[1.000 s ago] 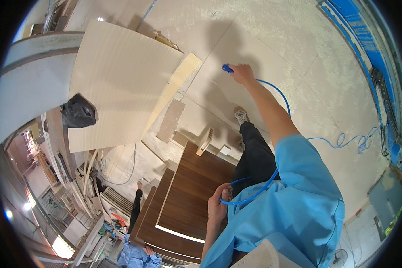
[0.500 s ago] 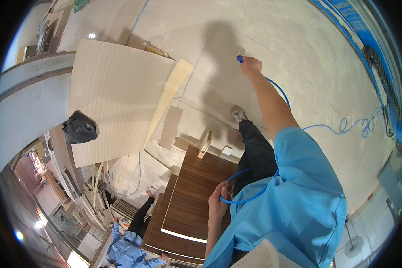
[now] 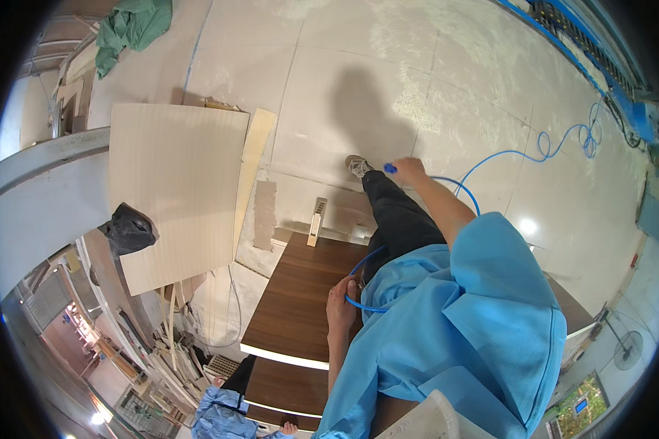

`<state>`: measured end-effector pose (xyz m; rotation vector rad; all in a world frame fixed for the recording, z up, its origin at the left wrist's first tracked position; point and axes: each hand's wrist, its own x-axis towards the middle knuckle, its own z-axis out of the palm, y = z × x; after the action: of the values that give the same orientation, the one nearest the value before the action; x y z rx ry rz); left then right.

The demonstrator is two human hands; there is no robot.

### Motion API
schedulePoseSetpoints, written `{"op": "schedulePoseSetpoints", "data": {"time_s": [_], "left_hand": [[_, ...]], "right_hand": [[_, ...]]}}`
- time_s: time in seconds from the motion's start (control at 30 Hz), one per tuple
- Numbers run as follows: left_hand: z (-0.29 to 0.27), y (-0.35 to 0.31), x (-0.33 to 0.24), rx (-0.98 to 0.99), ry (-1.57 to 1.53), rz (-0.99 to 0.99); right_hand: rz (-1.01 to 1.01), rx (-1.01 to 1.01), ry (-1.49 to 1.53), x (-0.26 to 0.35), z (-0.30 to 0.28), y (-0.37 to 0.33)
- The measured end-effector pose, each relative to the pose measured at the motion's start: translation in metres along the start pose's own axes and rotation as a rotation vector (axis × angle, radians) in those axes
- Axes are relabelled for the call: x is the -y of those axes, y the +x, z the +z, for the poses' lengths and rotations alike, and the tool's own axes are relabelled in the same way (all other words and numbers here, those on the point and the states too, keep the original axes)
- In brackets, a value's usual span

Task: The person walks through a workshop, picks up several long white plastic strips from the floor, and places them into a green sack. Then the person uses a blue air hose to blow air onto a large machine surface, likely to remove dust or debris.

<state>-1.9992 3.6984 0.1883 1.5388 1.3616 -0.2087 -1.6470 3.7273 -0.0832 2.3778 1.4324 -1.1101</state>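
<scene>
My right hand [image 3: 408, 171] is stretched forward over the floor, its fingers closed round a small blue air blow gun [image 3: 390, 168]. Only the gun's blue end shows past my fist. A thin blue hose [image 3: 467, 189] runs back from that hand in a loop. Lower down, close to my waist, my left hand [image 3: 340, 301] is closed on a length of the same hose, which curves round beside my blue shirt. Under and beside my left forearm lies a dark brown wood-grain panel [image 3: 289, 293] with a white edge.
A large pale board [image 3: 176, 183] leans at the left, with a black bag [image 3: 130, 228] at its edge. A co-worker [image 3: 223, 411] in blue is at lower left. Hose coils [image 3: 586, 139] lie on the floor near blue machinery [image 3: 600, 66]. A fan [image 3: 627, 350] stands at right.
My right hand with the air blow gun has drawn back toward me. My view has shifted, so a green cloth and more of the brown panels now show. The left hand keeps its hold on the hose.
</scene>
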Motion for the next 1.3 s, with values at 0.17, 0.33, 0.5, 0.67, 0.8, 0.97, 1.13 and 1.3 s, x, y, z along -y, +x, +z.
{"op": "schedulePoseSetpoints", "data": {"time_s": [0.17, 0.33, 0.5, 0.67, 0.8, 0.97, 1.13, 1.3], "left_hand": [[0.012, -0.011, -0.012, 0.09, 0.047, 0.067], [0.018, -0.015, -0.034, 0.202, 0.161, 0.109], [0.019, 0.0, -0.062, 0.243, 0.346, 0.194], [0.033, 0.03, -0.109, 0.33, 0.441, 0.296], [0.052, 0.056, -0.16, 0.38, 0.577, 0.312], [0.079, 0.076, -0.212, 0.452, 0.564, 0.476], [0.094, 0.098, -0.252, 0.649, 0.679, 0.413], [0.103, 0.13, -0.292, 0.799, 0.855, 0.528]], "right_hand": [[0.078, 0.082, -0.116, -0.046, 0.043, -0.066], [0.056, -0.064, -0.153, -0.072, 0.05, -0.072], [0.087, -0.218, -0.08, -0.089, 0.027, -0.068], [0.252, -0.342, 0.307, -0.12, 0.008, -0.087], [0.664, -0.45, 1.17, -0.165, 0.045, -0.128], [1.3, -0.556, 2.182, -0.2, 0.15, -0.186], [1.379, -0.56, 2.833, -0.174, 0.215, -0.18], [1.298, -0.688, 3.075, -0.151, 0.207, -0.137]]}}
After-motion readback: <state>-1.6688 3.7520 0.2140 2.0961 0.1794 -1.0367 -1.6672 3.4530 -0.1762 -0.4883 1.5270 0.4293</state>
